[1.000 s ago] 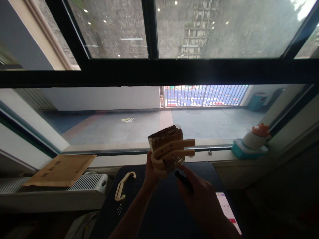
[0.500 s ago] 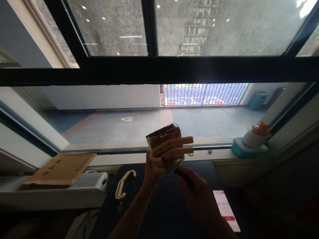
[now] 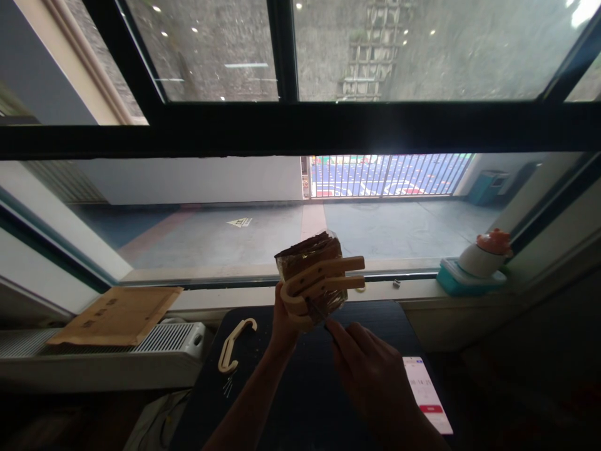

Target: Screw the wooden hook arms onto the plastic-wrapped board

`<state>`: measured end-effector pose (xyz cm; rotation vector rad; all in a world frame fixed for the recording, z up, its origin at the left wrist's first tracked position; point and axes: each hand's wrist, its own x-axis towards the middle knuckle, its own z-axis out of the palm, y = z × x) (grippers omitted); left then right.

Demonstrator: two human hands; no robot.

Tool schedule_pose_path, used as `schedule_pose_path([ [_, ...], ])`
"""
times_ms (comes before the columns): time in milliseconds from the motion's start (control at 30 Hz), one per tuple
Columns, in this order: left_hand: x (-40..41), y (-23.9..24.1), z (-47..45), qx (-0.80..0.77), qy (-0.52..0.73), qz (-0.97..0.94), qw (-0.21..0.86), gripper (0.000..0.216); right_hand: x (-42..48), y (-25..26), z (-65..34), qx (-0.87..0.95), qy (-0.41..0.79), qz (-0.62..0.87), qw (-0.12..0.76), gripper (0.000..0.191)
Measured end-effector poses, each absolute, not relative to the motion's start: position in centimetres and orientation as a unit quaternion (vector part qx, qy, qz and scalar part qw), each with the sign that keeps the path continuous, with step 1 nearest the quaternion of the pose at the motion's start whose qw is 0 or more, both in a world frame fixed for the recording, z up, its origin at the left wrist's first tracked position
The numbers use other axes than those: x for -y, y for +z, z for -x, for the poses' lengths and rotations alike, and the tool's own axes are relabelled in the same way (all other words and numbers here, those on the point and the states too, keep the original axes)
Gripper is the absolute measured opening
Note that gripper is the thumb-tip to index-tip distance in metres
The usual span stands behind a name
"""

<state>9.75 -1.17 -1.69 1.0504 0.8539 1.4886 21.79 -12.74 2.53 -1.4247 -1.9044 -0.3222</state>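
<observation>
My left hand (image 3: 284,322) is closed around a curved pale wooden piece (image 3: 323,275) with two prongs pointing right and dark holes along it. Against it is a brown block (image 3: 307,254) in shiny clear film; how they are joined is hidden. My right hand (image 3: 366,357) is wrapped around a screwdriver (image 3: 320,311); its thin shaft points up-left to the wood's lower part and its handle is mostly covered. On the dark table (image 3: 310,388) at left lie a hooked wooden piece (image 3: 230,346) and several thin screws (image 3: 228,386).
A phone (image 3: 428,394) with a lit screen lies at the table's right edge. A brown envelope (image 3: 117,315) rests on the white radiator (image 3: 188,341) at left. A teal box (image 3: 462,277) bearing a white-and-orange object (image 3: 488,250) stands on the sill below the window.
My right hand has turned around the screwdriver, its knuckles now higher and the dark handle more covered. My left hand and the wooden piece have hardly moved.
</observation>
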Motion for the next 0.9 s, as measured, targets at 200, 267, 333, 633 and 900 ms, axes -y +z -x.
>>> schedule_pose_path([
  [200,1.1,-2.1,-9.9,-0.360,0.627,-0.432,0.539,0.062,12.8,2.8,-21.6,0.674,0.070,0.567,0.469,0.032],
  [267,1.2,-2.2,-9.9,-0.358,0.625,-0.426,0.547,0.063,12.8,2.9,-21.7,0.654,0.106,0.574,0.481,0.032],
  [333,1.2,-2.3,-9.8,-0.358,0.621,-0.429,0.549,0.063,12.8,3.0,-21.7,0.660,0.106,0.582,0.464,0.032],
  [633,1.1,-2.9,-9.5,-0.361,0.619,-0.440,0.541,0.061,12.8,3.0,-22.1,0.744,-0.131,0.553,0.351,0.027],
  [900,1.1,-3.2,-9.5,-0.363,0.619,-0.435,0.544,0.064,12.8,2.8,-22.2,0.683,0.090,0.573,0.443,0.032],
])
